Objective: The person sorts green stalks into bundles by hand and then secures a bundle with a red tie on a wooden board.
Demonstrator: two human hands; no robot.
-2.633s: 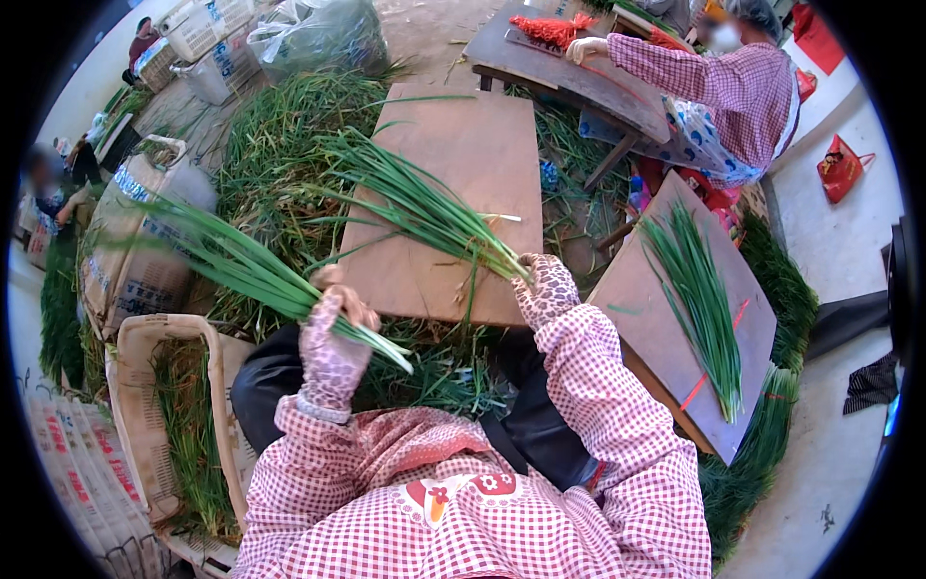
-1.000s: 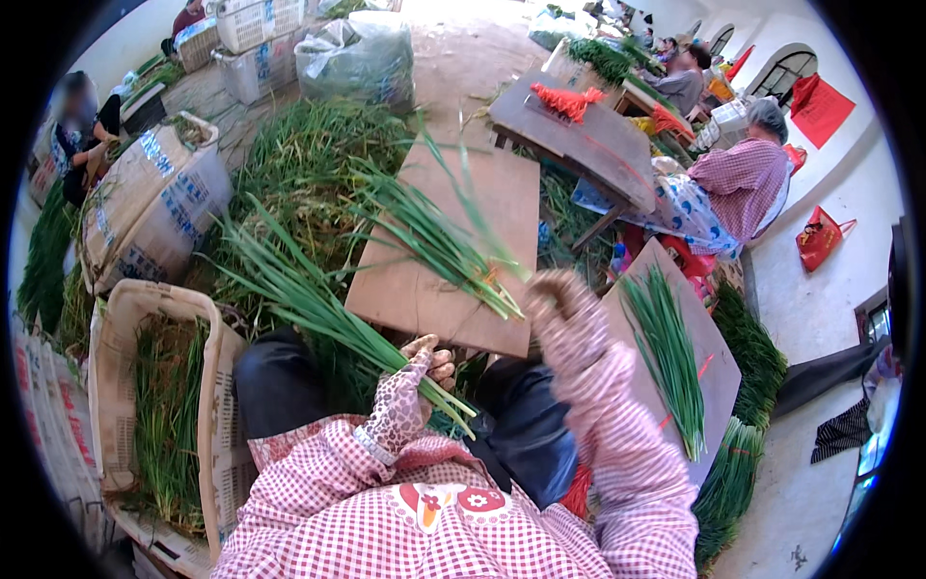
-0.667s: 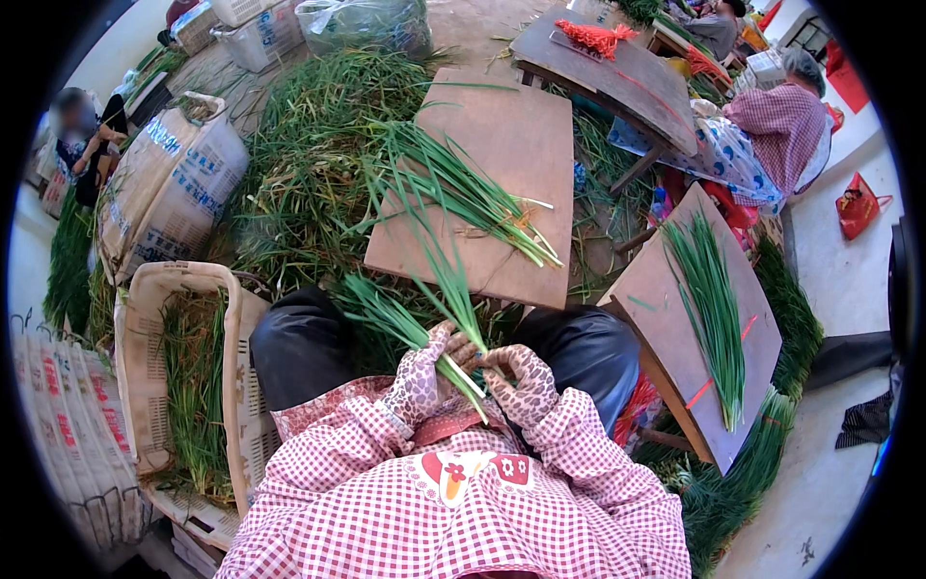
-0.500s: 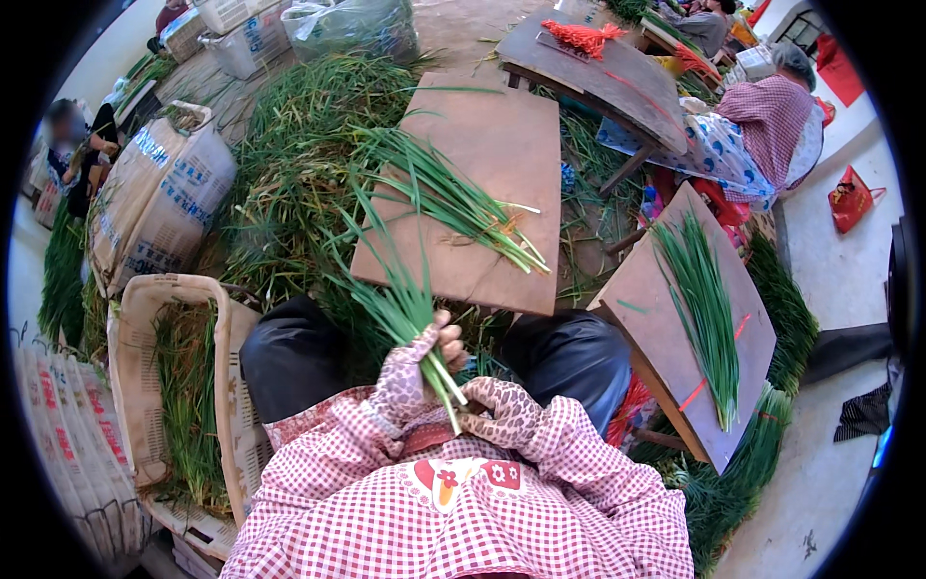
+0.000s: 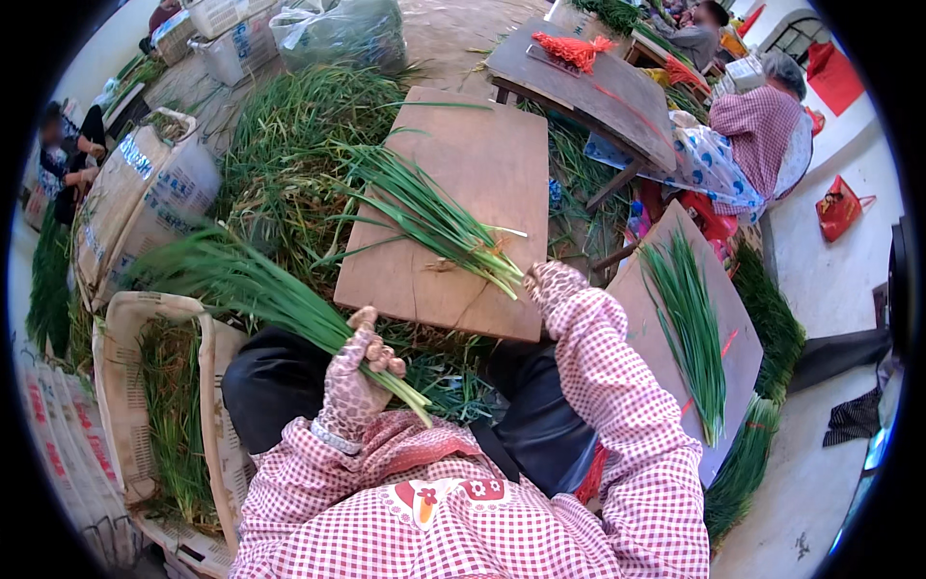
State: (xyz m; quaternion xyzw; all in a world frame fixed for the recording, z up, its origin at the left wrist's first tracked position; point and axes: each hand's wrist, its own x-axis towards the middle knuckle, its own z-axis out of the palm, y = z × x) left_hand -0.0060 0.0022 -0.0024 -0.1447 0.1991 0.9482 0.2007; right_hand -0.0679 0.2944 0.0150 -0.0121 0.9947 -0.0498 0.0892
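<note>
My left hand (image 5: 352, 391), in a spotted glove with bare fingertips, is closed round a bunch of chives (image 5: 289, 314). Their pale ends stick out below the fist, and the green leaves fan out to the left, blurred by motion. My right hand (image 5: 557, 287), gloved alike, is at the front right of a wooden board (image 5: 463, 125). Its fingers are curled in at the pale ends of a loose chive pile (image 5: 434, 217) lying on that board. Whether any stalk is between them is hidden.
A basket (image 5: 214, 415) with green scraps stands at my left. At my right, a tilted board (image 5: 666, 309) bears chives (image 5: 690, 333) with red ties. Cut greens heap (image 5: 289, 145) beyond my knees. A dark table (image 5: 579, 87) holds red ties (image 5: 574, 50); a co-worker (image 5: 762, 125) sits beside it.
My left hand has moved left and down a little, swinging the chive bunch leftward. My right hand has left the bunch's lower ends and reached forward right to the pile on the board.
</note>
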